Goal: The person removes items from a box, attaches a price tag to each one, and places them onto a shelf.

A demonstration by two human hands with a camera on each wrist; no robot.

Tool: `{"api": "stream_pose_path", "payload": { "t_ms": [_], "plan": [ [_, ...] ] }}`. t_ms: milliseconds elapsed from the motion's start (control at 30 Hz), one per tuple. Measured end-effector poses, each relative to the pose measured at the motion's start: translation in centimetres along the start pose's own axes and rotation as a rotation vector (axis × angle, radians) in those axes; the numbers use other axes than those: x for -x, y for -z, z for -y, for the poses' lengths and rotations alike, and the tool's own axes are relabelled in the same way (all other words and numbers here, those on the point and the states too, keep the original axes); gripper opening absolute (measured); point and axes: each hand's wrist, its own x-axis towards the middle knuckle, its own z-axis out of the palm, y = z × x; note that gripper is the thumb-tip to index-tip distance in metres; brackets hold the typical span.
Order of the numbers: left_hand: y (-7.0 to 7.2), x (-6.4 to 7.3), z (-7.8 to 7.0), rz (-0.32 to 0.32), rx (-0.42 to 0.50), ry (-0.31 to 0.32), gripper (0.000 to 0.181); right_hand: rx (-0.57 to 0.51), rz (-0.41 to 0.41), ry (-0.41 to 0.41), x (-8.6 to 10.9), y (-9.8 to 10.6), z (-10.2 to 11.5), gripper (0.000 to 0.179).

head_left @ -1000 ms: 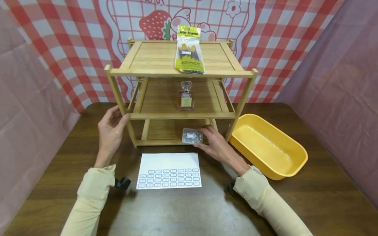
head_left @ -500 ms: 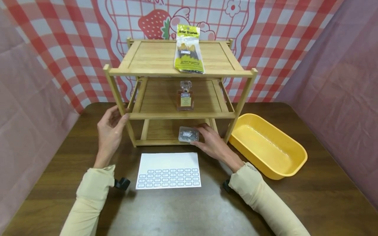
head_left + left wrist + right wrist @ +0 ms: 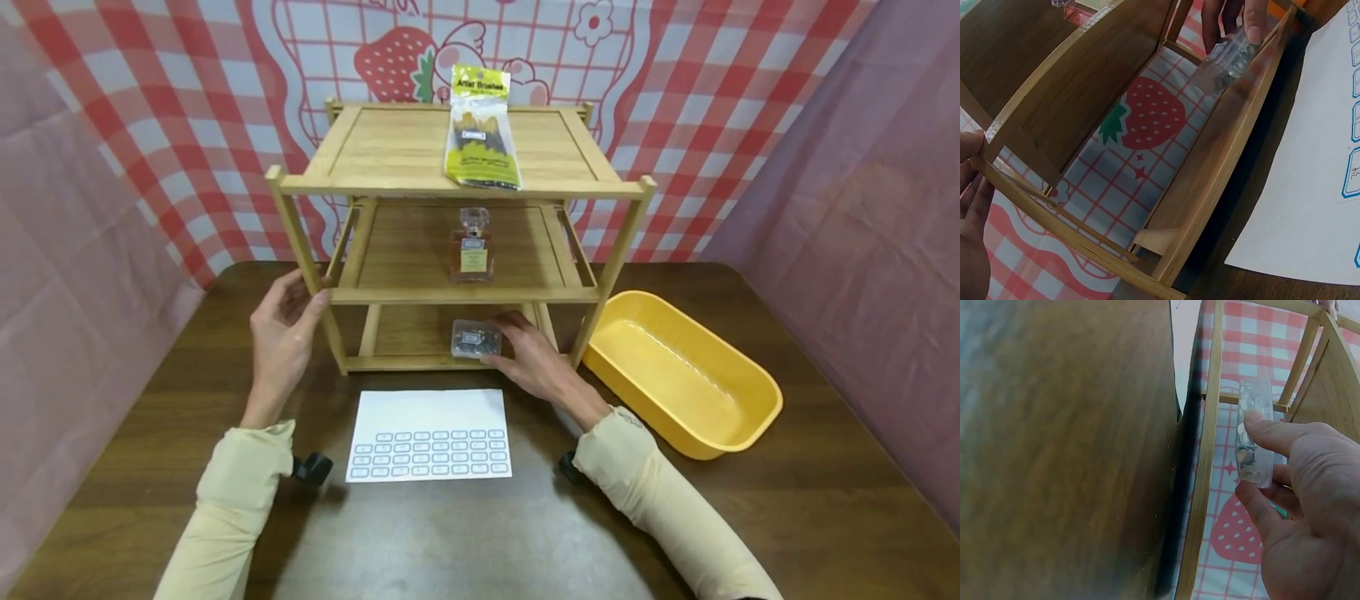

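A small clear plastic box [image 3: 476, 339] with dark and silvery bits inside and a label on top is at the front of the lowest shelf. My right hand [image 3: 534, 357] pinches it from the right, thumb in front and fingers behind. In the right wrist view the box [image 3: 1255, 432] stays between thumb and fingertips; whether it touches the shelf, I cannot tell. My left hand [image 3: 282, 333] grips the front left post of the wooden rack [image 3: 465, 294] at the middle shelf's height. A perfume bottle [image 3: 472, 248] stands on that middle shelf.
A yellow-green pack of artist brushes [image 3: 482, 137] lies on the top shelf. To the rack's right sits a yellow plastic basin [image 3: 682, 371]. A white sheet of printed labels [image 3: 431, 435] lies in front on the dark wooden table [image 3: 420, 542].
My right hand has moved left and slightly inward with the plastic box, over the lowest shelf. My left hand keeps its place on the post.
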Motion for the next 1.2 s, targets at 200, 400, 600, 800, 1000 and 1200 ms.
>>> {"api": "stream_pose_path", "payload": {
  "t_ms": [200,400,600,800,1000,1200],
  "plan": [
    [0.0,0.0,0.1,-0.003,0.012,-0.002,0.033,-0.009,0.017,-0.019,-0.4,-0.1,-0.2,0.058],
    [0.0,0.0,0.1,-0.005,0.011,-0.004,0.033,-0.016,0.044,-0.044,-0.8,-0.2,-0.3,0.060],
    [-0.1,0.0,0.1,-0.007,0.012,0.003,0.032,-0.016,0.065,-0.076,-1.1,-0.3,-0.3,0.062],
    [-0.1,0.1,0.1,-0.007,0.024,-0.002,0.033,-0.017,0.076,-0.086,-1.4,-0.4,-0.4,0.060],
    [-0.1,0.0,0.2,-0.011,0.043,-0.011,0.032,-0.013,0.087,-0.096,-1.7,-0.6,-0.4,0.061],
    [-0.2,0.0,0.2,-0.015,0.057,-0.015,0.031,-0.015,0.093,-0.107,-2.1,-0.8,-0.5,0.060]
  ]
}}
